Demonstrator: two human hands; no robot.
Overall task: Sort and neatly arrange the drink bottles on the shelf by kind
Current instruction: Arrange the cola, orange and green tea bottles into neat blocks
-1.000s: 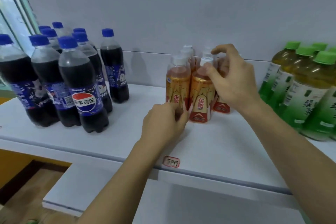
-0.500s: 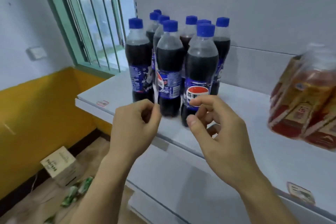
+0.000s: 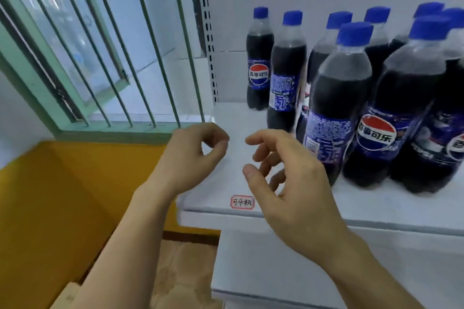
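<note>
Several cola bottles (image 3: pixel 336 98) with blue caps and blue labels stand in a loose cluster on the white shelf (image 3: pixel 364 204), toward the right. One cola bottle (image 3: pixel 259 63) stands apart at the back left of the group. My left hand (image 3: pixel 194 155) hovers over the shelf's left end, fingers curled with thumb and forefinger nearly touching, holding nothing. My right hand (image 3: pixel 286 175) hovers just left of the nearest bottle, fingers loosely bent and empty.
A small red-bordered label sticker (image 3: pixel 242 202) sits on the shelf's front edge. A barred green-framed window (image 3: pixel 82 57) fills the left. Below are a yellow wall (image 3: pixel 50 208), a lower shelf (image 3: pixel 301 271) and a perforated shelf upright (image 3: pixel 208 32).
The view swung left from the orange bottles to the cola bottles. Both hands left the orange bottles and now hover empty at the shelf's left end.
</note>
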